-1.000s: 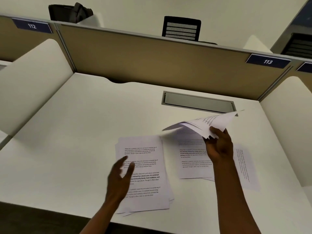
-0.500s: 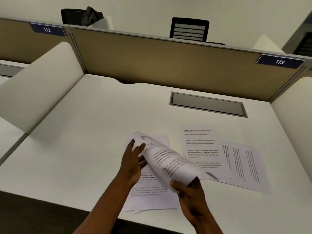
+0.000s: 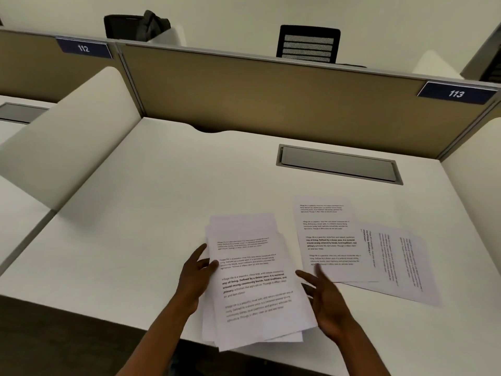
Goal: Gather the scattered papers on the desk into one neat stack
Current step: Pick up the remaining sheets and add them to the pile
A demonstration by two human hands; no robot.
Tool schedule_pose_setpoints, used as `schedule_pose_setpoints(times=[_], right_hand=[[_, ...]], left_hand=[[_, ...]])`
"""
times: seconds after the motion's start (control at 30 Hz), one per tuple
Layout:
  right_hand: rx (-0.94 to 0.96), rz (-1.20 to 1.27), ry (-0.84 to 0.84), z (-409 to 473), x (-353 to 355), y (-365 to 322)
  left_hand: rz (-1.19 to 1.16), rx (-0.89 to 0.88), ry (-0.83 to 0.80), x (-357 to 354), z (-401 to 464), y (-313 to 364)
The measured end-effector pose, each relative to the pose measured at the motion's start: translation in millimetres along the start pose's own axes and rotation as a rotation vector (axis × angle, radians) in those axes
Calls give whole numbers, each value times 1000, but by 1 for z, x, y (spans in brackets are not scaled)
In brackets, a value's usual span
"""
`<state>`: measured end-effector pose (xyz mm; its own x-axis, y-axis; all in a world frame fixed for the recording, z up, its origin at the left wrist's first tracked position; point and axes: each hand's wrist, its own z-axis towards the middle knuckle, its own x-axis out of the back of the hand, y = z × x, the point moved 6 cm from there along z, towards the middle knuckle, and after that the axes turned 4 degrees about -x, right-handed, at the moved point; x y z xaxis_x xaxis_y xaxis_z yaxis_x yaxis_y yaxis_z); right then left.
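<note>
A loose stack of printed white papers (image 3: 252, 283) lies near the front edge of the white desk (image 3: 135, 213), its sheets fanned out of line and its bottom corners hanging past the edge. My left hand (image 3: 195, 278) rests against the stack's left side, thumb and fingertips touching the top sheet. My right hand (image 3: 322, 297) hovers just right of the stack, fingers spread, holding nothing. To the right lie two more sheets: an upright one (image 3: 328, 237) overlapping a sideways one (image 3: 398, 264).
A grey cable hatch (image 3: 339, 164) is set into the desk behind the papers. Tan partition (image 3: 271, 104) closes the back, white side dividers (image 3: 70, 137) flank the desk. A black chair (image 3: 309, 44) stands beyond the partition.
My right hand carried a bundle of sheets from the right, laid it on the left stack and let go. My left hand shifted to the stack's left edge.
</note>
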<state>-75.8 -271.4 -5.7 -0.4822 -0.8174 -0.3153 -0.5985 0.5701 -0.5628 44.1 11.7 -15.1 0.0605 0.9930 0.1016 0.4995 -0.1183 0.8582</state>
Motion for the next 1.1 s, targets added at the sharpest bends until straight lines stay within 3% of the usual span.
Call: schedule_pose_setpoints(times=[0.1, 0.17, 0.4, 0.63, 0.83, 1.1], right_hand=[[73, -397, 27, 8, -19, -1], [151, -537, 44, 17, -28, -1], [386, -460, 32, 18, -47, -30], [314, -609, 82, 42, -47, -11], [421, -682, 181, 47, -43, -15], [467, -910, 325, 53, -40, 1]], left_hand=[[61, 16, 75, -3, 1, -7], [93, 20, 45, -8, 1, -12], [56, -125, 54, -5, 0, 6], [79, -98, -19, -10, 0, -9], [165, -152, 41, -8, -3, -7], [235, -162, -8, -14, -2, -20]])
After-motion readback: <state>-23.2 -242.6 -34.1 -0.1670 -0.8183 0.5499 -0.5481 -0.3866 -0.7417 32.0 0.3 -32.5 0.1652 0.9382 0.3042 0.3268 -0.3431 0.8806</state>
